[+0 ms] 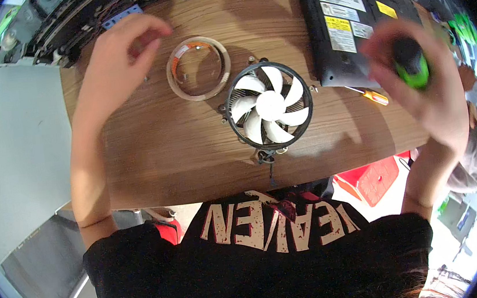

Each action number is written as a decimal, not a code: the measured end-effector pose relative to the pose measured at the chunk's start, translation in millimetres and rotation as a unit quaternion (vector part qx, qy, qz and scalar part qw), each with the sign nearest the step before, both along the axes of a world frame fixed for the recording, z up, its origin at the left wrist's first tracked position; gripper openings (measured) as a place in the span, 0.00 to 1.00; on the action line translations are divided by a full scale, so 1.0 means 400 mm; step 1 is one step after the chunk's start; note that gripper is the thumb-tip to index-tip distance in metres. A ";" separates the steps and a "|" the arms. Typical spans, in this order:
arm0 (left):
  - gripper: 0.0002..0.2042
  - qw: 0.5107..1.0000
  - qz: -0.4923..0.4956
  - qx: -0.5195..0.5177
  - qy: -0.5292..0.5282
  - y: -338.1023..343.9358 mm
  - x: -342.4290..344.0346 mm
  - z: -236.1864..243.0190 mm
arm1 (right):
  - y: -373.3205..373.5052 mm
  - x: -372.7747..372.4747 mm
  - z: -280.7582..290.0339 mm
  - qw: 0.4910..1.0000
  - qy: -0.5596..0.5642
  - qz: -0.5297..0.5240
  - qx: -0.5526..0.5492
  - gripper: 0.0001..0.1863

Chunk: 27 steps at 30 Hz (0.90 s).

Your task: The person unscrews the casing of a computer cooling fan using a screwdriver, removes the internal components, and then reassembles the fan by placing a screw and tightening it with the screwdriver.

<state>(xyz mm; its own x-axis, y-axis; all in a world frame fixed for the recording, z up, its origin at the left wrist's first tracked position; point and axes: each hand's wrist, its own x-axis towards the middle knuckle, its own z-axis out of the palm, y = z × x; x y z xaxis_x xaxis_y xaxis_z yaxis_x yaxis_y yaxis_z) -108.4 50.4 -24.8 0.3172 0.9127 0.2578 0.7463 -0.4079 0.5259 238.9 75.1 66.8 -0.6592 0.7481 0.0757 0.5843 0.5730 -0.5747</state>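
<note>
Black-and-green handle [411, 65] in right hand [440, 90] (left hand [113, 66] near pale ring [201, 97])

Fan [271, 106], seemingly tape [201, 96], on table [165, 168]

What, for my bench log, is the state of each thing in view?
Left hand: raised, fingers curled, seemingly empty
Right hand: closed round green-black tool
Green-black tool: held, blurred
Fan: face up
Clear ring: lying flat
Laptop: underside up
Yellow screwdriver: lying loose
</note>
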 end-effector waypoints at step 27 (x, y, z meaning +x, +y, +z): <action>0.11 0.984 0.005 -0.135 -0.115 -0.001 0.049 0.112 | -0.185 0.267 -0.141 0.958 0.155 -0.145 -0.194 0.12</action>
